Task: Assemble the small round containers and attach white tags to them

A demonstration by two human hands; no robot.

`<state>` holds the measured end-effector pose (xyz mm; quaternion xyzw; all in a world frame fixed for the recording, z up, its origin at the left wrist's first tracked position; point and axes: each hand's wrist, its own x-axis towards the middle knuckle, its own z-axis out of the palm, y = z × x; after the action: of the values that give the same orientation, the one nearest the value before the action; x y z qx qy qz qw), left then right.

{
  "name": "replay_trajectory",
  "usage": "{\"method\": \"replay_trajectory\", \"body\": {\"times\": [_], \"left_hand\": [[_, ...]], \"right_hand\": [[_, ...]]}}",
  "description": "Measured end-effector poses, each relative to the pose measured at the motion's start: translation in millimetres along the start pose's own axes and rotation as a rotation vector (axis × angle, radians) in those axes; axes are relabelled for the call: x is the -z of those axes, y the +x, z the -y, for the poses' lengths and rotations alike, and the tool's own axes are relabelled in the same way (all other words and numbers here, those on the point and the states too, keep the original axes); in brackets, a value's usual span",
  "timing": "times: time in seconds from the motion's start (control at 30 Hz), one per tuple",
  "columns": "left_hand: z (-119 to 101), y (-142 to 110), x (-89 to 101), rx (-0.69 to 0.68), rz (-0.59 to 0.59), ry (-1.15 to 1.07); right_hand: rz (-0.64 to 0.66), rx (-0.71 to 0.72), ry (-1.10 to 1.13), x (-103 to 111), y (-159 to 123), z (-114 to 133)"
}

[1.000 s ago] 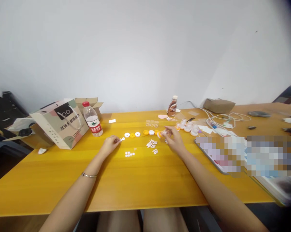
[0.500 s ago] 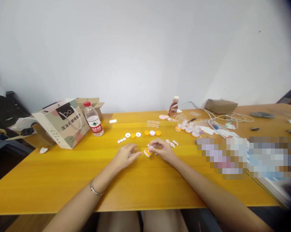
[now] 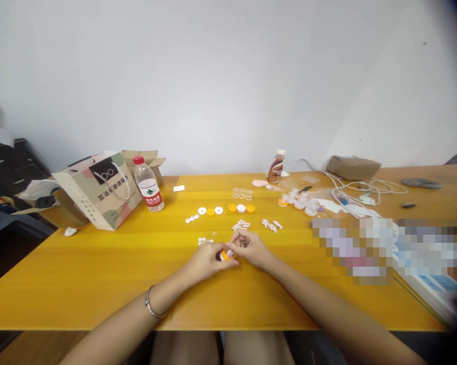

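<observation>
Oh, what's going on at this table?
Someone's left hand holds a small orange-and-white piece, with the right hand close against it. Beyond lie white and yellow discs in two short rows, white openwork pieces and clear rings. A red-capped water bottle stands beside a paper bag.

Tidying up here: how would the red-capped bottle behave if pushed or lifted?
Tall and narrow, the red-capped bottle might tip if pushed high up. Its round body could roll once down. Its clear walls look like plastic, so they may give when squeezed.
</observation>
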<state>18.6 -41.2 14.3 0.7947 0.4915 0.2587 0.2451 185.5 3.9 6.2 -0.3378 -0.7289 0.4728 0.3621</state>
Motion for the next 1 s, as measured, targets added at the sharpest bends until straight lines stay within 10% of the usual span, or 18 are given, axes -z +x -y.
{"method": "replay_trajectory", "body": {"times": [0.37, 0.63, 1.0], "left_hand": [[5, 2, 7.5, 0.075, 0.216, -0.326], [1, 2, -8.7, -0.012, -0.182, 0.102], [-5, -2, 9.0, 0.084, 0.417, -0.549]], "right_hand": [[0.000, 0.057, -0.085, -1, -4, 8], [-0.093, 0.074, -0.474, -7, -6, 1], [0.028, 0.390, -0.499, -10, -14, 1]]}}
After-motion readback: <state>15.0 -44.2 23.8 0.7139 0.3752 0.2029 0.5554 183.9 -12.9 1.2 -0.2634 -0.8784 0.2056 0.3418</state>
